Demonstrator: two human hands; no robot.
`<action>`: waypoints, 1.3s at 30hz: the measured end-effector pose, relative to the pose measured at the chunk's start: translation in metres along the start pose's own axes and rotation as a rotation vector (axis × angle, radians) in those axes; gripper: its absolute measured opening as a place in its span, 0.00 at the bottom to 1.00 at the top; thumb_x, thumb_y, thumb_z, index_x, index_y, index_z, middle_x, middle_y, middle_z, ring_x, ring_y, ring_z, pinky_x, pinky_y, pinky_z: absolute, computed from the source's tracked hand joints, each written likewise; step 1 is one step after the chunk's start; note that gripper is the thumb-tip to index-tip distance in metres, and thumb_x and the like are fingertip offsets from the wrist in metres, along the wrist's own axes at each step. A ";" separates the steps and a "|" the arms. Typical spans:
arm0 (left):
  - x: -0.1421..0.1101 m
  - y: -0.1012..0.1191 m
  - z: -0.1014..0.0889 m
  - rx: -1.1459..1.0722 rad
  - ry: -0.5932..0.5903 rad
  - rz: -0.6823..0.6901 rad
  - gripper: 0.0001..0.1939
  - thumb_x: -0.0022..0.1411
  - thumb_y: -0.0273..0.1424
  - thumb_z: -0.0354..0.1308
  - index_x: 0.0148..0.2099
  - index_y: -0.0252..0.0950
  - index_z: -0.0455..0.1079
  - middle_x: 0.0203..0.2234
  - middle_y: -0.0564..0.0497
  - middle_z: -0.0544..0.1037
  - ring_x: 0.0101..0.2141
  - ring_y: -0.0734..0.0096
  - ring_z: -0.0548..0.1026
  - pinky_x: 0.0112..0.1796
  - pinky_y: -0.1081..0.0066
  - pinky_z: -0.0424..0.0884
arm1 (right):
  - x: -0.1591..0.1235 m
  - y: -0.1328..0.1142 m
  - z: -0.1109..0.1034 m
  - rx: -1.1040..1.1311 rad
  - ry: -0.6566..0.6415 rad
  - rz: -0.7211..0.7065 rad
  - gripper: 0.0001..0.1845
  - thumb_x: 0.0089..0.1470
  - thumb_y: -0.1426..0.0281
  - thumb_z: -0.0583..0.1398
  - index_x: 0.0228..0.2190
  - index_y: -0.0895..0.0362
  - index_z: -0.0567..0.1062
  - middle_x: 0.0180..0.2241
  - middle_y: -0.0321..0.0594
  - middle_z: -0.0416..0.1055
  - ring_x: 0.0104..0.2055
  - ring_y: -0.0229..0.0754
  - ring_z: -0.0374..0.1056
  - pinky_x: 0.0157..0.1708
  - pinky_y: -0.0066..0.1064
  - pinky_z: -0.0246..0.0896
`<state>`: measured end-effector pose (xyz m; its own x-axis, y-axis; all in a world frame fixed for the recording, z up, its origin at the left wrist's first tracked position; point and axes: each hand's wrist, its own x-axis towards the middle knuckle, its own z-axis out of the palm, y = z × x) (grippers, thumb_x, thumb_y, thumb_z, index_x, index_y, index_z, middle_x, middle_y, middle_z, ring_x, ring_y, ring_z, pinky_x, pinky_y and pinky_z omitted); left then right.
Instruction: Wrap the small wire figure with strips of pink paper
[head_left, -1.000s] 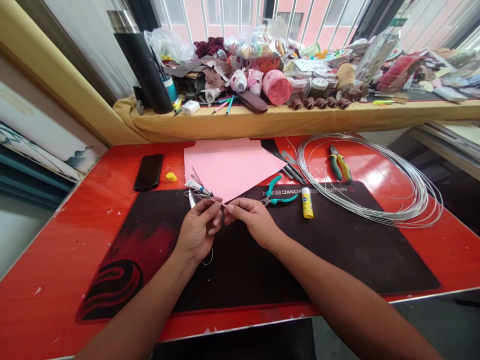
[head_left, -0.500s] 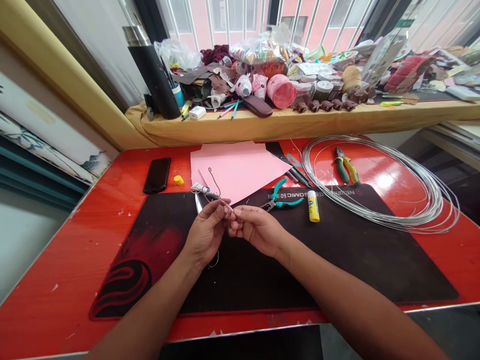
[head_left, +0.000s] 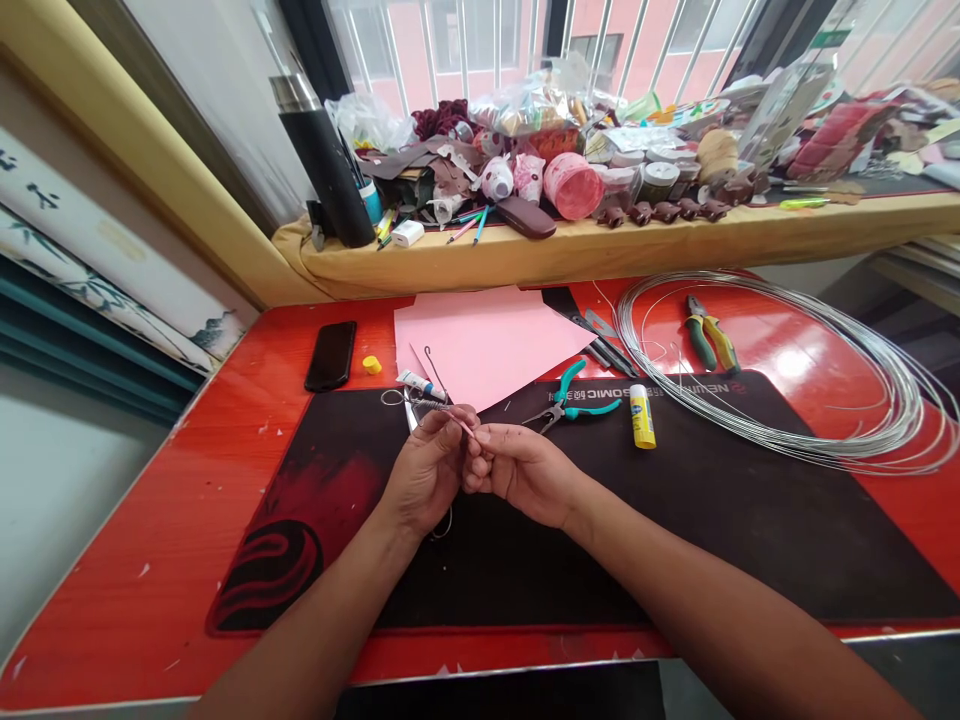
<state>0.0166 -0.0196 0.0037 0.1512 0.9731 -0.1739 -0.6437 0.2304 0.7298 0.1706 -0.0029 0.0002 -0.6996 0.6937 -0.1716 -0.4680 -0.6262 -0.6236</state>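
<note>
My left hand [head_left: 427,472] and my right hand [head_left: 521,476] meet over a black desk mat [head_left: 675,560], fingertips pinching a thin twisted wire [head_left: 429,404]. The wire runs left towards a small loop and has a hooked strand rising from it. A pink-tipped end [head_left: 469,428] shows beside my right fingers. Just left of my left hand lie a small paint tube [head_left: 420,385] and a narrow metal blade [head_left: 410,416]. Teal-handled pliers [head_left: 571,402] lie open to the right of my right hand. A stray wire curve shows below my left palm.
Pink paper sheets [head_left: 487,345] lie beyond the hands. A yellow glue stick [head_left: 643,416], coiled silver wire [head_left: 780,375], green-and-yellow pliers [head_left: 709,335], a phone [head_left: 330,356] and a yellow cap [head_left: 371,365] sit on the red table [head_left: 127,560]. A cluttered sill stands behind.
The view has drifted, so everything sits further right. My hands have come closer together around the wire, and the hooked strand now stands more clearly above the pink paper's edge.
</note>
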 end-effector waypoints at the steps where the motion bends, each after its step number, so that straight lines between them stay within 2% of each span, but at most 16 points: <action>1: 0.000 0.000 0.000 -0.003 -0.001 0.000 0.17 0.52 0.38 0.79 0.38 0.37 0.78 0.30 0.53 0.77 0.21 0.75 0.76 0.18 0.77 0.74 | 0.000 0.000 0.000 -0.002 -0.003 0.001 0.12 0.55 0.63 0.71 0.30 0.57 0.77 0.26 0.34 0.71 0.30 0.39 0.69 0.39 0.34 0.68; 6: 0.000 0.002 0.001 -0.051 0.002 0.013 0.16 0.50 0.34 0.80 0.35 0.36 0.77 0.35 0.53 0.77 0.23 0.79 0.75 0.21 0.78 0.76 | 0.000 0.001 0.000 0.037 -0.006 0.029 0.12 0.54 0.63 0.73 0.30 0.58 0.79 0.25 0.34 0.72 0.29 0.39 0.70 0.39 0.33 0.68; 12: 0.001 0.003 -0.001 -0.077 -0.030 -0.013 0.14 0.53 0.32 0.79 0.33 0.34 0.77 0.32 0.54 0.75 0.27 0.78 0.76 0.28 0.78 0.80 | 0.001 0.004 -0.002 0.044 -0.016 0.031 0.14 0.54 0.63 0.74 0.30 0.60 0.79 0.24 0.34 0.72 0.29 0.38 0.71 0.38 0.32 0.67; 17: 0.002 0.003 -0.002 -0.066 -0.019 -0.005 0.13 0.53 0.32 0.78 0.34 0.33 0.78 0.31 0.53 0.75 0.28 0.76 0.76 0.29 0.77 0.80 | 0.001 0.004 -0.004 0.049 -0.017 0.026 0.14 0.54 0.63 0.74 0.31 0.60 0.79 0.25 0.34 0.72 0.28 0.38 0.70 0.38 0.33 0.66; 24: 0.001 0.003 -0.002 -0.061 -0.009 0.008 0.14 0.51 0.33 0.80 0.35 0.34 0.79 0.36 0.52 0.78 0.27 0.75 0.77 0.28 0.75 0.81 | 0.001 0.003 -0.004 0.043 -0.014 0.021 0.14 0.54 0.63 0.74 0.31 0.60 0.79 0.25 0.34 0.72 0.28 0.38 0.69 0.38 0.33 0.65; 30: 0.004 0.004 -0.002 -0.081 -0.002 0.068 0.13 0.50 0.30 0.80 0.32 0.34 0.79 0.32 0.53 0.77 0.26 0.77 0.77 0.31 0.76 0.80 | 0.003 0.005 -0.006 0.037 -0.004 0.025 0.14 0.54 0.63 0.74 0.31 0.60 0.79 0.25 0.34 0.72 0.28 0.37 0.69 0.39 0.33 0.65; 34: 0.004 0.003 -0.003 -0.074 0.024 0.064 0.14 0.50 0.31 0.81 0.33 0.33 0.79 0.32 0.52 0.78 0.26 0.77 0.77 0.28 0.77 0.79 | 0.003 0.006 -0.007 0.038 -0.020 0.023 0.13 0.55 0.63 0.73 0.31 0.60 0.79 0.25 0.34 0.72 0.28 0.37 0.70 0.39 0.33 0.65; 39: 0.001 0.001 -0.003 -0.006 0.013 -0.042 0.21 0.49 0.36 0.81 0.43 0.34 0.82 0.32 0.51 0.81 0.23 0.72 0.78 0.19 0.74 0.77 | 0.003 0.003 -0.006 0.045 -0.012 0.010 0.12 0.55 0.65 0.72 0.31 0.61 0.79 0.25 0.34 0.71 0.28 0.37 0.69 0.37 0.32 0.65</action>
<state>0.0138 -0.0180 0.0025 0.1690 0.9624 -0.2127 -0.6411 0.2713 0.7179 0.1708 -0.0009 -0.0070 -0.7110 0.6828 -0.1682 -0.4843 -0.6489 -0.5869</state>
